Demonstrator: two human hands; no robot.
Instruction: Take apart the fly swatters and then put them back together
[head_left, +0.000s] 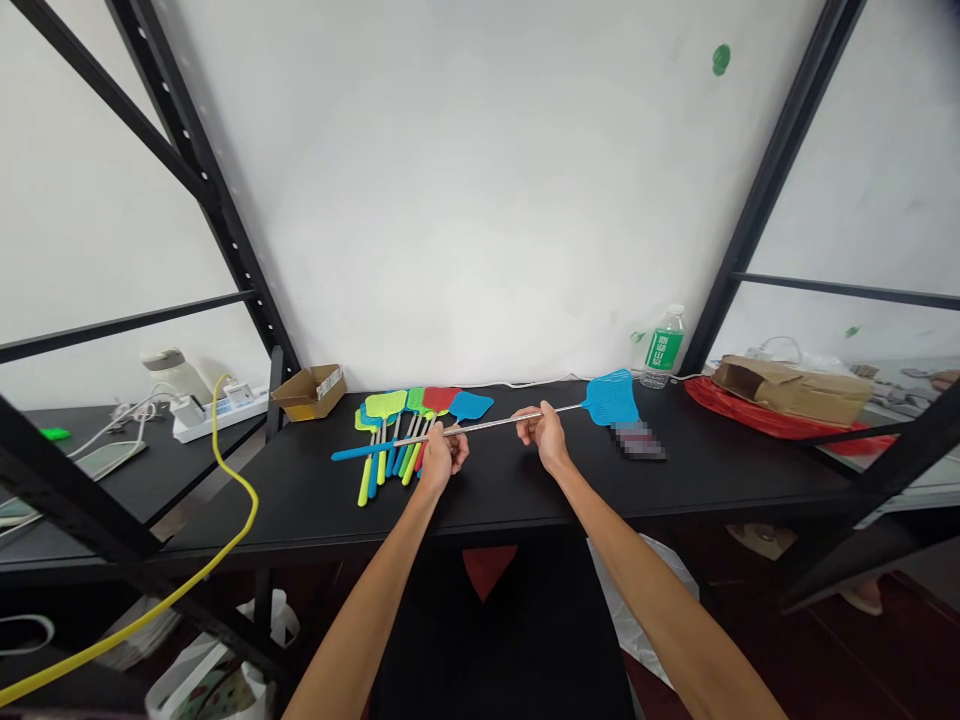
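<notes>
A blue fly swatter (611, 398) with a long metal rod is held level across both hands above the black table. My left hand (442, 455) grips the rod near the blue handle at the left. Closer to the mesh head, my right hand (544, 435) has its fingers closed around the rod. Beneath and behind the rod, left of centre, lies a row of several fly swatters (386, 405) in yellow, green, red and blue, heads toward the wall and handles toward me.
An open cardboard box (309, 393) stands at the table's (510, 495) left rear. A water bottle (665, 348) is at the right rear, with a blurred-out item (637, 441) nearer. Black metal posts (772, 190) flank the table; a yellow cable (251, 500) hangs left.
</notes>
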